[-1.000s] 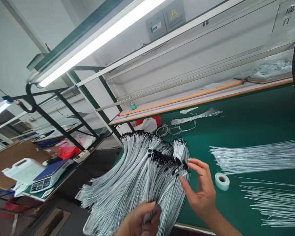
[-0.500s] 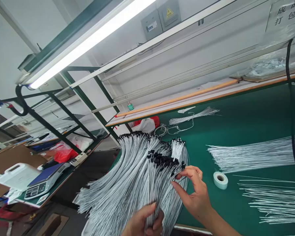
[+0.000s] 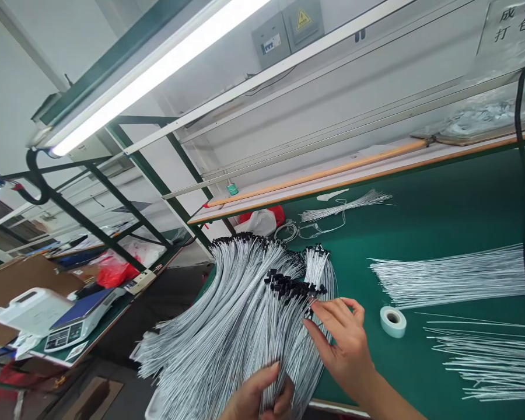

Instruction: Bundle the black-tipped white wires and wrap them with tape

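Note:
My left hand (image 3: 260, 394) is closed round a bundle of thin white cables (image 3: 277, 332) at the bottom middle. Small black connectors (image 3: 293, 286) cap the upper ends of this bundle, which stands roughly upright. My right hand (image 3: 343, 344) reaches in from the right, its thumb and fingertips at the bundle's right edge just below the connectors. Some cable there lies between the fingertips, though the exact grip is partly hidden. Behind and left of the held bundle spreads a large pile of similar white cables (image 3: 210, 321) with black ends.
On the green table (image 3: 354, 268) lie a white tape roll (image 3: 392, 322), straight white wires (image 3: 455, 274) and a looser wire group (image 3: 485, 359). A shelf edge (image 3: 359, 175) crosses behind. A black cord (image 3: 522, 192) hangs at right; a scale (image 3: 76, 324) stands left.
My right hand's fingertips have shifted slightly up and left, over the right edge of the connectors. The connectors there sit closer to the bundle. My left hand keeps its hold.

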The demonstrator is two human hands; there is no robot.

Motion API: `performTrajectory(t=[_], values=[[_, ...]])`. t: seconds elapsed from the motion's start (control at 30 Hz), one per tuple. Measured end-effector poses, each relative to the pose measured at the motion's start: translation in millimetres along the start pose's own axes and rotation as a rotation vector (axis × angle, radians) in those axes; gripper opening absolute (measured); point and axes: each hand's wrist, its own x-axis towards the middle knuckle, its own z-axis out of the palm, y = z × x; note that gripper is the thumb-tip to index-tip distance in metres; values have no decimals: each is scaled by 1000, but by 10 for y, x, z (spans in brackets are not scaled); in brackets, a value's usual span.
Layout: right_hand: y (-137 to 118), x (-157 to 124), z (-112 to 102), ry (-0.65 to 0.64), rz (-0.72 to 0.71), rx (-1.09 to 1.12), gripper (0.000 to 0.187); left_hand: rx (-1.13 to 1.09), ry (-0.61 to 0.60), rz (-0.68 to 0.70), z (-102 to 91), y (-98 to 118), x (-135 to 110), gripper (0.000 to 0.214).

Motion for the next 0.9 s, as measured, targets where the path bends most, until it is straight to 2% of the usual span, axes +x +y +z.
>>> performTrajectory(t=[0.13, 0.27, 0.37, 0.47, 0.6, 0.73, 0.9], values=[[-29, -8, -19, -5, -39, -78, 21, 1, -18, 0, -22, -20, -2, 49], [-15, -22, -28, 15, -51, -59, 21, 4, 35, -8, 22, -18, -20, 49], [-9, -37, -22, 53, 1, -24, 18, -13, 37, 2, 60, -21, -26, 49], [-1, -27, -29, -6, 82, 32, 12, -21, 30, 19, 71, -35, -28, 48], [15, 16, -65, -105, 121, 86, 8, -36, 58, -15, 42, -75, -45, 48], [16, 24, -89, -81, 162, 96, 7, -36, 101, -18, 0, -112, -50, 48], [38, 34, -105, -147, 146, 134, 4, -16, 51, -15, -38, -126, -30, 48]])
